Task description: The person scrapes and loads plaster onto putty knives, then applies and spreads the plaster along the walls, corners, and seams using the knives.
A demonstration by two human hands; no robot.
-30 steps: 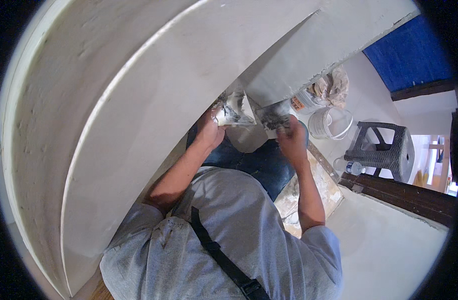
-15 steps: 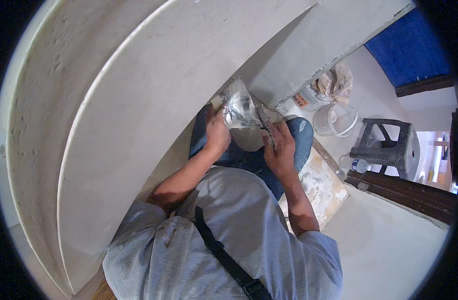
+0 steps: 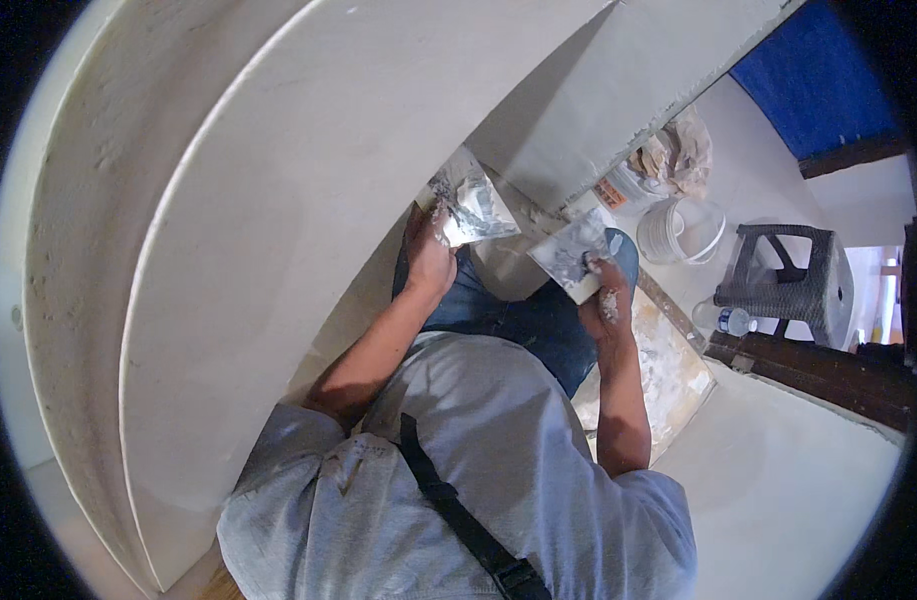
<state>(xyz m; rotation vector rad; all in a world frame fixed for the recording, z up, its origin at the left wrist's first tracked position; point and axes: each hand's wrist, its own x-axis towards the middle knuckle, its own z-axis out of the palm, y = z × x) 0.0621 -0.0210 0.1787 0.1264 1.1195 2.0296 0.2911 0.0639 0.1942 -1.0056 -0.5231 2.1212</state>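
Observation:
My left hand (image 3: 431,258) is closed around a plastering trowel (image 3: 478,208). Its shiny metal blade is smeared with white and grey plaster and tilts up beside the curved wall. A second plastering trowel (image 3: 566,250) is in my right hand (image 3: 610,300), over my right knee. The flat of that blade faces up, coated with pale plaster, and a small gap parts the two blades. Both handles are mostly hidden by my fingers. White plaster sticks to my right hand.
A large curved white wall (image 3: 278,230) runs along my left. To the right stand a white bucket (image 3: 661,235), another tub (image 3: 628,190) with crumpled paper (image 3: 688,150), a dark grey stool (image 3: 828,285) and a clear bottle (image 3: 735,321). A plaster-stained board (image 3: 648,370) lies beside me.
My right hand has moved right and turned its trowel from edge-on to flat side up, away from the left blade. My left hand has shifted only slightly.

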